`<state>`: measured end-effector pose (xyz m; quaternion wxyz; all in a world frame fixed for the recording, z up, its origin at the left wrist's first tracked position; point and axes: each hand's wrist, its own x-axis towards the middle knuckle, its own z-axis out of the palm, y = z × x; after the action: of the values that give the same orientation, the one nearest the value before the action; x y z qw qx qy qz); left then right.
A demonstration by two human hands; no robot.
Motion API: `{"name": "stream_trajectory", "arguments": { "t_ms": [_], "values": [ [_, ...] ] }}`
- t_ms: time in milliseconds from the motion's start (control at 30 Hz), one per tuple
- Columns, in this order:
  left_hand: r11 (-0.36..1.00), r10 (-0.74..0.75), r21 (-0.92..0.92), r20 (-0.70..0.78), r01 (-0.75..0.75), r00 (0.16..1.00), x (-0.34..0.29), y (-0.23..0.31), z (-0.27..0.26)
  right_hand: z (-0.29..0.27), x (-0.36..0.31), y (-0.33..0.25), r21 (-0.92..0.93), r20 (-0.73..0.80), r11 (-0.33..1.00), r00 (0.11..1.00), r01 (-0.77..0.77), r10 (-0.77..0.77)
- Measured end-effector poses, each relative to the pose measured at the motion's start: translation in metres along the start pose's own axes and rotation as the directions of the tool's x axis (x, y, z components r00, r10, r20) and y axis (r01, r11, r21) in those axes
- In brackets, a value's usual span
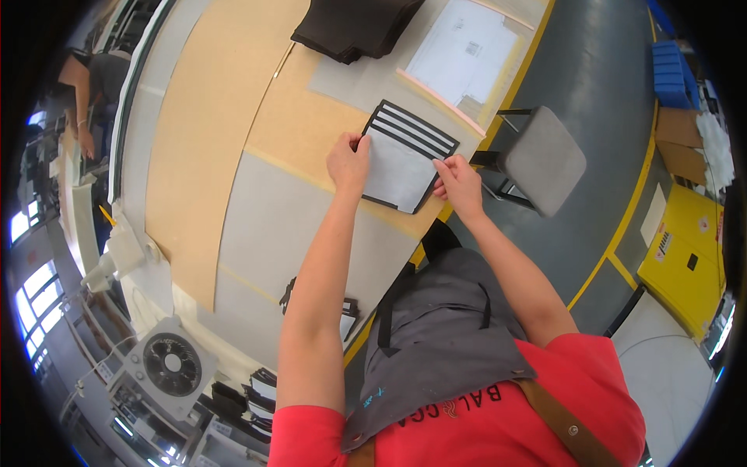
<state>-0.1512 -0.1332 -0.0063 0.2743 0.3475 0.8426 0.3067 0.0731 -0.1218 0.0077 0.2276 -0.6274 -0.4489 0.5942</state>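
A flat, black-edged panel lies at the front edge of the worktable, between my hands. Its larger part is pale grey, and several pale strips separated by black bands cross its far end. My left hand pinches the panel's left edge, thumb on top and fingers curled. On the opposite edge, my right hand is closed with thumb and forefinger on the border. Whether the panel is lifted off the surface, I cannot tell.
Dark brown sheets are stacked at the far side, beside a white printed sheet. A grey stool stands right of the table. A fan and dark pieces sit lower left. Another person's arm shows far left.
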Motion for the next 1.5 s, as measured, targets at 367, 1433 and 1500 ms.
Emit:
{"name": "stream_trajectory", "arguments": {
  "t_ms": [367,1433,1500],
  "values": [
    [0.984,0.044,-0.149,-0.324,-0.097,0.945,-0.059,-0.082,-0.146,0.051,-0.088,0.000,-0.294,0.286,0.851,0.890,0.435,-0.356],
    [0.930,-0.066,-0.359,0.059,0.083,0.996,-0.249,-0.165,-0.213,0.100,-0.224,0.075,-0.233,0.560,0.897,0.806,0.377,-0.193],
    [0.959,-0.019,-0.280,0.074,0.039,0.997,-0.215,-0.127,-0.192,0.083,-0.199,0.066,-0.134,0.437,0.972,0.891,0.196,-0.119]
  ]
}}
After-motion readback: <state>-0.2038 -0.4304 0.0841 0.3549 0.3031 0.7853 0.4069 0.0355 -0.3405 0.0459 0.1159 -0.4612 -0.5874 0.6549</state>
